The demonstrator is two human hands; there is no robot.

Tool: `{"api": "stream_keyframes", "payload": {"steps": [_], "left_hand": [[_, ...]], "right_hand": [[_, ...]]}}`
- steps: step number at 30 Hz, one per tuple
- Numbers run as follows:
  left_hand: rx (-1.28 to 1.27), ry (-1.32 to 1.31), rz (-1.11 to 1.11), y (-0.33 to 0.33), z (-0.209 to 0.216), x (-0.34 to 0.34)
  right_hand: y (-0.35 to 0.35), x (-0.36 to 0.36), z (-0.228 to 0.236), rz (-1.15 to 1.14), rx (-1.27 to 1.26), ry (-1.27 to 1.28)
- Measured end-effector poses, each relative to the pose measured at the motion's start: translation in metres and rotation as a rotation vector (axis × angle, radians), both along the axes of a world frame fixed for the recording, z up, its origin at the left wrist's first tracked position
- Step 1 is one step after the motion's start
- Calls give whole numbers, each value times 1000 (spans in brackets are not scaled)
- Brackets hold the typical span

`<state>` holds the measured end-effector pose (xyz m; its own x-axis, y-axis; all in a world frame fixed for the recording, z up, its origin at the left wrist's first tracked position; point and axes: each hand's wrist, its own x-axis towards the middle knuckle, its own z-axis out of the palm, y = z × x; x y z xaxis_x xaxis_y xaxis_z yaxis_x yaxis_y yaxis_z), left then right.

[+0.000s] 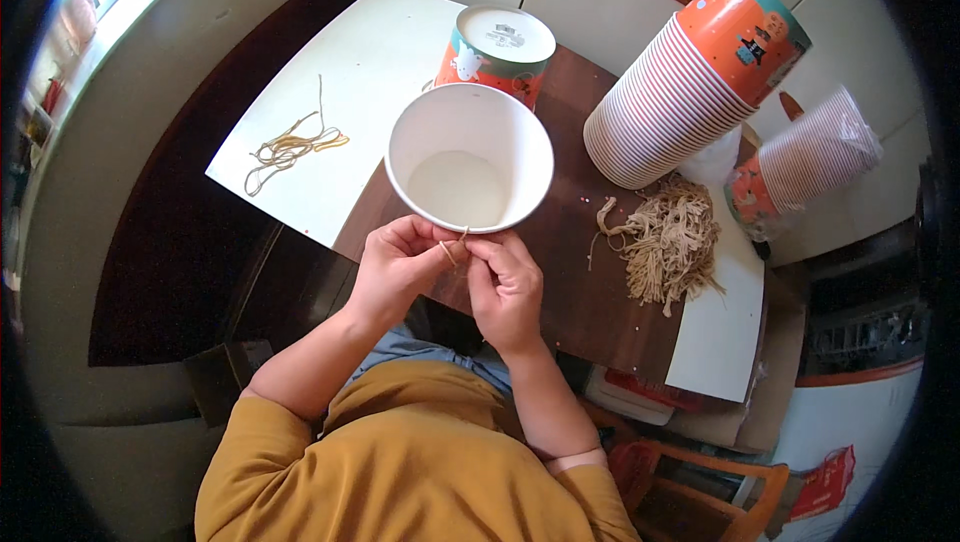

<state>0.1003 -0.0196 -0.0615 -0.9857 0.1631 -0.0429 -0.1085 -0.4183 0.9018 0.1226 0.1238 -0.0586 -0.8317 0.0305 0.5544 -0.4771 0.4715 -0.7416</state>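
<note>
A large white-lined paper bucket [522, 157] stands at the middle of the table's near part, its open mouth tilted toward me. At its near rim, my left hand [400, 257] and my right hand [505, 282] meet with thumbs and fingers pinched. A thin beige cord [450, 250] runs between them, a short loop of it showing over the left thumb. Both hands are closed on this cord, and their fingers touch the bucket's rim. Whether the cord passes through the bucket wall is hidden by the fingers.
Behind the bucket an upside-down printed bucket [505, 37] stands. At right rise a tall leaning stack of buckets [665, 102] and a plastic-wrapped stack [810, 157]. A heap of beige cords [670, 247] lies nearer; loose yellowish cords [290, 150] lie on the table's white left part [330, 72].
</note>
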Motion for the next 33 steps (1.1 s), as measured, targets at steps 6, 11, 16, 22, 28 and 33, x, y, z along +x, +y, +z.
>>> {"api": "stream_keyframes", "payload": {"steps": [6,11,16,22,28,33], "left_hand": [[-15,27,-17,-5,4,3],[-112,203,43,-3,3,6],[-409,393,136,-4,3,10],[-359,296,113,-2,7,11],[-226,163,59,-4,6,8],[-171,95,49,-6,5,8]], "right_hand": [[-6,2,4,186,-655,-429],[-5,0,-2,192,-924,-582],[-5,1,-9,250,-1128,-658],[-11,-1,-10,123,-866,-435],[-3,-9,-3,-46,-113,-32],[-2,-12,6,37,6,-53]]}}
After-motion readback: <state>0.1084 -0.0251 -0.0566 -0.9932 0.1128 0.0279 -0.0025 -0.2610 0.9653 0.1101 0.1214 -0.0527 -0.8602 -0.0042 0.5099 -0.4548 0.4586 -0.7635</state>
